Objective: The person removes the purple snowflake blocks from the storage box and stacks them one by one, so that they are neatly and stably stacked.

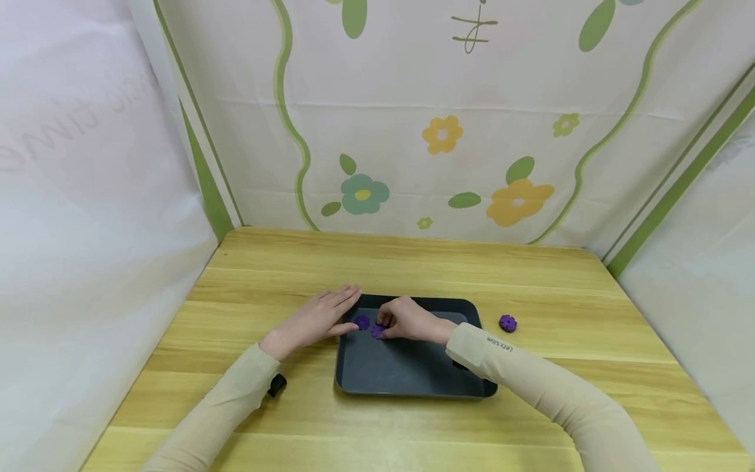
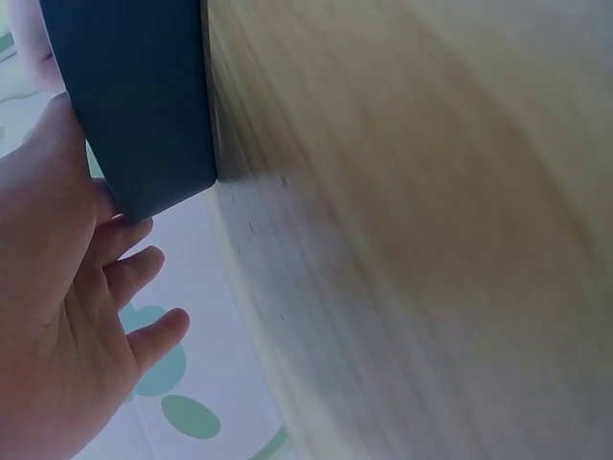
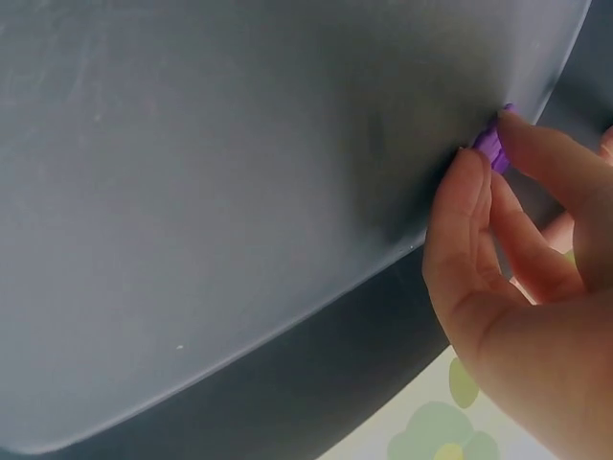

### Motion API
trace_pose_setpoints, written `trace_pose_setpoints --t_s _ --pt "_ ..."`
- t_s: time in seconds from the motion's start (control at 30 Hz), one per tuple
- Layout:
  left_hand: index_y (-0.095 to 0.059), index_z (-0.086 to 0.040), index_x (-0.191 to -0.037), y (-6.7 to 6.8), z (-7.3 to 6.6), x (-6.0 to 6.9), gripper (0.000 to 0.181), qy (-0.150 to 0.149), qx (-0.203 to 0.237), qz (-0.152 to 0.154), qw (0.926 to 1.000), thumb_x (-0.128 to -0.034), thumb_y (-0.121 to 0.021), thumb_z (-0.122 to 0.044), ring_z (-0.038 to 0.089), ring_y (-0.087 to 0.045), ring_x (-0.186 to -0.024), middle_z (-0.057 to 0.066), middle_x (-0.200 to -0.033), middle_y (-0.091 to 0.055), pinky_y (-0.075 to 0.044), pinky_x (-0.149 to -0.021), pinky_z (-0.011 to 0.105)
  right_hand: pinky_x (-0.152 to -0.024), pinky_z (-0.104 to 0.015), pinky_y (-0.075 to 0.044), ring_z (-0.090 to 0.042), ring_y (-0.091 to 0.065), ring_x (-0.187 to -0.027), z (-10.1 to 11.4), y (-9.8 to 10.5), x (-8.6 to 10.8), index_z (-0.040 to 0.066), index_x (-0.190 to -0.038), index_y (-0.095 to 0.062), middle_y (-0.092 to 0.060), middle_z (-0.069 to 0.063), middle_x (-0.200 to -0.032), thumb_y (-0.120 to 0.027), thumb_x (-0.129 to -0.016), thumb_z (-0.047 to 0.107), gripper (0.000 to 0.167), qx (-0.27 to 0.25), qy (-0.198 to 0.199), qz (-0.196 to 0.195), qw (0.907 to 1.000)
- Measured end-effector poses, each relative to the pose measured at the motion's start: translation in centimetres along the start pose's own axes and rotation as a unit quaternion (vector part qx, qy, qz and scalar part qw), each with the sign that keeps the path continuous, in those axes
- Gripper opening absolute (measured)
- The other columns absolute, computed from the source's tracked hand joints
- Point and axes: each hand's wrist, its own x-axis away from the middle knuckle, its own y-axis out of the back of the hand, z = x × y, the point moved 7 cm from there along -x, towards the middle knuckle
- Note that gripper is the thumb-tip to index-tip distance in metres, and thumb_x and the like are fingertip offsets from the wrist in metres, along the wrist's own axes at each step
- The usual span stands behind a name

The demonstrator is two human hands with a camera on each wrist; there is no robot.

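Observation:
My right hand [image 1: 411, 320] pinches a small purple notched disc [image 1: 377, 331] between thumb and fingertips, over the left part of a dark grey tray [image 1: 413, 395]. The right wrist view shows this purple disc [image 3: 489, 149] edge-on, close to the tray floor [image 3: 192, 192]. Just left of it in the tray lies a second purple disc [image 1: 362, 322]. My left hand [image 1: 314, 319] rests at the tray's back left corner, its fingers extended and thumb reaching across the rim. In the left wrist view, that hand [image 2: 57, 278] touches the tray's outer wall [image 2: 144, 96] with loosely spread fingers.
A third purple notched disc [image 1: 508, 323] lies on the wooden table [image 1: 283, 262], right of the tray. A black object [image 1: 276, 385] shows by the left sleeve, a wrist mount perhaps. Printed white cloth [image 1: 377, 85] walls the table at the back and both sides.

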Motion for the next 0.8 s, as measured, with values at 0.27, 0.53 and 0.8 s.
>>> trace_pose_setpoints --t_s 0.27,0.53,0.8 --pt "-0.039 -0.005 -0.152 -0.14 0.05 0.12 0.072 -0.008 -0.005 -0.01 0.9999 -0.0982 -0.054 -0.05 0.029 -0.044 -0.144 0.014 -0.158 -0.04 -0.044 -0.112 0.051 -0.072 -0.022 -0.057 -0.011 -0.067 -0.079 -0.07 -0.17 0.07 0.005 -0.097 -0.071 -0.074 -0.006 -0.092 -0.079 -0.082 0.01 0.018 0.002 -0.006 0.002 1.0" --pt "-0.037 -0.006 -0.153 -0.04 0.22 0.05 0.072 -0.004 0.002 -0.004 1.0 -0.0987 -0.053 -0.05 0.028 -0.042 -0.145 0.013 -0.159 -0.038 -0.043 -0.113 0.051 -0.069 -0.02 -0.056 -0.012 -0.067 -0.077 0.01 0.08 0.13 0.005 -0.096 -0.071 -0.074 -0.006 -0.09 -0.08 -0.081 0.012 0.019 0.004 0.0 -0.003 1.0" --pt "-0.038 -0.005 -0.153 -0.05 0.2 0.03 0.072 -0.006 0.002 -0.006 1.0 -0.0985 -0.054 -0.05 0.029 -0.042 -0.145 0.013 -0.159 -0.039 -0.043 -0.113 0.052 -0.067 -0.016 -0.054 -0.005 -0.064 -0.072 -0.11 0.08 0.19 0.006 -0.094 -0.072 -0.074 -0.006 -0.087 -0.081 -0.08 0.014 0.018 0.008 0.006 -0.006 0.9999"
